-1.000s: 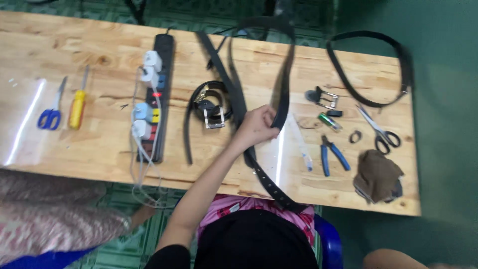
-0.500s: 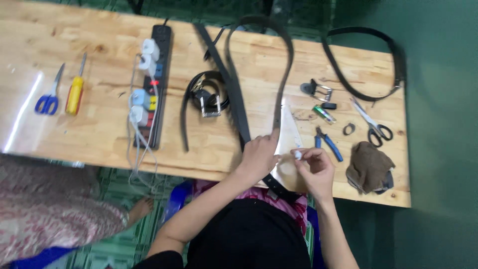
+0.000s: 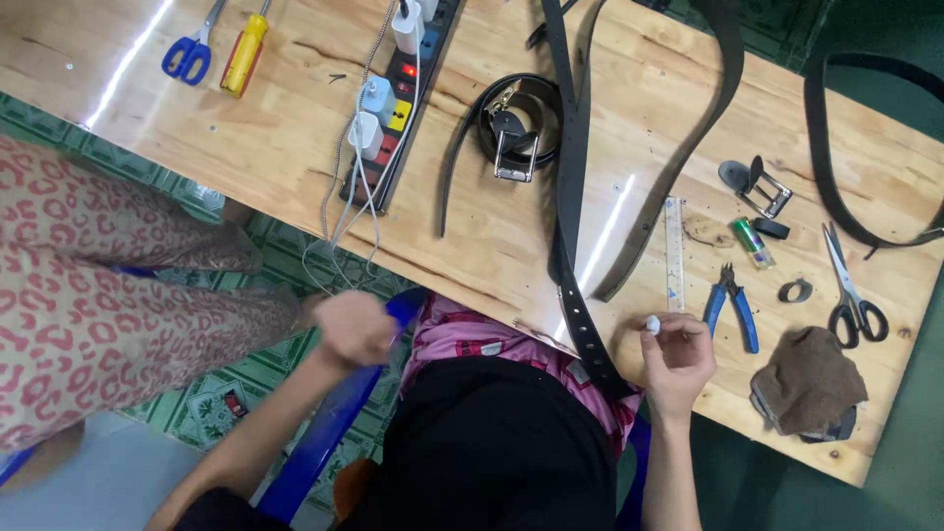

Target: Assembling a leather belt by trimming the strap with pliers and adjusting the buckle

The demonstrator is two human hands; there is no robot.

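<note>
My right hand [image 3: 677, 356] rests on the wooden table [image 3: 295, 147] near its front edge and pinches a small white piece [image 3: 652, 323] between thumb and fingertips. Just left of that hand, a long black belt [image 3: 570, 226] runs down the table and hangs over the edge onto my lap. Below the table, my left hand [image 3: 354, 329] is curled closed against the edge of a blue chair [image 3: 324, 433]; I cannot tell whether it grips the chair.
Around my right hand lie blue-handled pliers [image 3: 733, 305], a clear ruler [image 3: 675, 251], black scissors [image 3: 854, 295], a brown cloth [image 3: 808, 382], a metal buckle [image 3: 757, 187] and a small ring [image 3: 796, 291]. A coiled belt with a buckle [image 3: 511, 133], a power strip [image 3: 403, 88], a yellow screwdriver [image 3: 244, 51] and blue scissors [image 3: 189, 54] lie further left. A person in patterned pink clothing [image 3: 88, 295] is at the left.
My left hand has come off the belt and dropped below the table to the blue chair. My right hand came in and stays by the table edge with the white piece.
</note>
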